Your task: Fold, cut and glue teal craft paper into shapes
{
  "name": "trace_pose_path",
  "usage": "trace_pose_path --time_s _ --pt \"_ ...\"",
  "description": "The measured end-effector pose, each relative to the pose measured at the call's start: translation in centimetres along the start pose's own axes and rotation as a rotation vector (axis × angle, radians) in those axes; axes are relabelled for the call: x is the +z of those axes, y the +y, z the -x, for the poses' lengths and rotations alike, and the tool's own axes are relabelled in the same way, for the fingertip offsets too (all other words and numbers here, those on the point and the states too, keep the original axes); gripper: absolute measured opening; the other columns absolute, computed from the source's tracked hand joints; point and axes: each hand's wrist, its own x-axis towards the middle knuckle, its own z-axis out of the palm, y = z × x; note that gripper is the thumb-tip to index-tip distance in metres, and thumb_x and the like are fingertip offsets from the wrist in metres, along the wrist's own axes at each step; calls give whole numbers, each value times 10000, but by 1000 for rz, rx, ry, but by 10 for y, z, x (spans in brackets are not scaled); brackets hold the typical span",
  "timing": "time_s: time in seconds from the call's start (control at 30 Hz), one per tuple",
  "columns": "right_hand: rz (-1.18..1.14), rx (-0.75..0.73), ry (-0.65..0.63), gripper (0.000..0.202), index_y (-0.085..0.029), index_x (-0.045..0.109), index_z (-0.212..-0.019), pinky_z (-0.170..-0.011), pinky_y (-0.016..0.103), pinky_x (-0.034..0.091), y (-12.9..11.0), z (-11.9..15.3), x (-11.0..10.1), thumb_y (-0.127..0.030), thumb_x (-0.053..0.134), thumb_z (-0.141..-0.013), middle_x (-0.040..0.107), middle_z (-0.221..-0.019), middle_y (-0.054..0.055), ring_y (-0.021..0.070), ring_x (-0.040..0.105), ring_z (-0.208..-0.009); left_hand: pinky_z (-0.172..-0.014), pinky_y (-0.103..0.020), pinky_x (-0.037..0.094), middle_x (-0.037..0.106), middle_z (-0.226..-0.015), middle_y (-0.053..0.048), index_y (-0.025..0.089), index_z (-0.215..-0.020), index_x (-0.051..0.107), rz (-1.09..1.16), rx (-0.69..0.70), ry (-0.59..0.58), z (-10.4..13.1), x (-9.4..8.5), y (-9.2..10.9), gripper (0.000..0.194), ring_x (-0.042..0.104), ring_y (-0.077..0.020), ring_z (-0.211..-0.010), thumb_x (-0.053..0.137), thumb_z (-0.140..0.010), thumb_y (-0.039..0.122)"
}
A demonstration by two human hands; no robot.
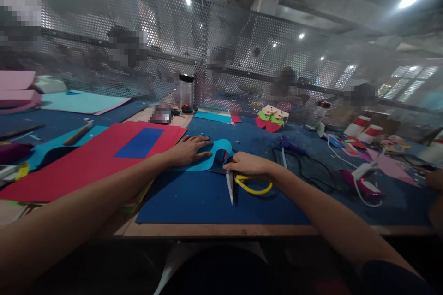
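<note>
A light blue sheet [204, 162] lies on the dark blue mat [207, 198], its right end curled up into a loop. My left hand [190, 150] rests flat on that sheet with the fingers stretched out. At the curled end, my right hand [244, 164] has its fingers pressed together; what they pinch is too small to make out. Scissors with yellow handles [254, 187] are just below my right hand, blades pointing toward the mat's front edge. Left of my left hand is a red sheet [90, 161] bearing a dark blue rectangle [139, 143].
Behind stand a lidded jar [187, 93], a phone [161, 114] and colourful paper shapes [272, 118]. A glue gun [292, 145] with a black cable lies to the right, beyond it a pink device [362, 184] with a white cord. A person's hand [434, 178] shows at the right edge.
</note>
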Motion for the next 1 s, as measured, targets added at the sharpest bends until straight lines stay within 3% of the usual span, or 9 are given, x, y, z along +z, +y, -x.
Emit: trace_pose_path --time_s 0.5,0.7,0.8,1.0 --pt "-5 15 22 446 -193 377 -614 -589 290 218 -2 2 3 -435 496 -969 317 -606 -42 105 332 -592 -1226 -558 176 377 -1657 -86 290 -1558 430 6 -24 -4 -2 4 -1 676 332 -357 -1513 328 -1017 681" --pt "-63 2 25 419 -196 378 -626 -595 281 241 -1 1 3 -427 506 -951 339 -610 -41 109 332 -605 -1233 -512 211 342 -1675 -95 257 -1615 318 32 -36 -15 -1 -1 -7 732 288 -328 -1538 308 -1021 685" --pt "-61 -21 32 394 -197 383 -644 -595 282 246 2 -1 4 -420 514 -941 358 -632 -37 112 343 -619 -1237 -523 193 325 -1683 -90 256 -1606 345 33 -48 -29 2 -4 -11 748 239 -344 -1555 333 -1007 702" --pt "-72 -39 30 408 -198 387 -644 -588 282 243 4 -5 5 -455 498 -941 351 -625 -39 113 341 -612 -1232 -514 203 346 -1674 -92 263 -1588 387 24 -40 -51 4 -6 -10 728 295 -332 -1534 343 -1005 696"
